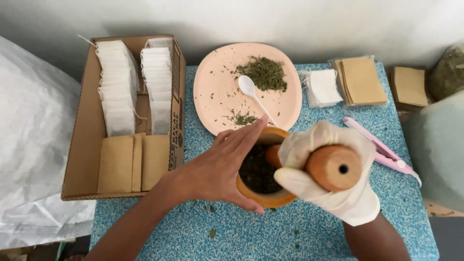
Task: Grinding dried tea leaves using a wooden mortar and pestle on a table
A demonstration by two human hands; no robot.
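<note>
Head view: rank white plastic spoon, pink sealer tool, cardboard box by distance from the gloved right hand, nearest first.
From the right hand, gripping the wooden pestle:
1. Pink sealer tool: just to its right, on the blue table.
2. White plastic spoon: up and left, on the pink plate.
3. Cardboard box: far left, holding tea bags.

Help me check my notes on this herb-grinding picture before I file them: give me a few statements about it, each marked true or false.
1. The right hand, in a white glove, grips a wooden pestle. True.
2. The bare left hand steadies the wooden mortar. True.
3. The white spoon lies in the cardboard box. False: it lies on the pink plate.
4. The mortar is empty. False: it holds dark crushed herbs.
5. The pink tool lies on the table right of the mortar. True.
</note>
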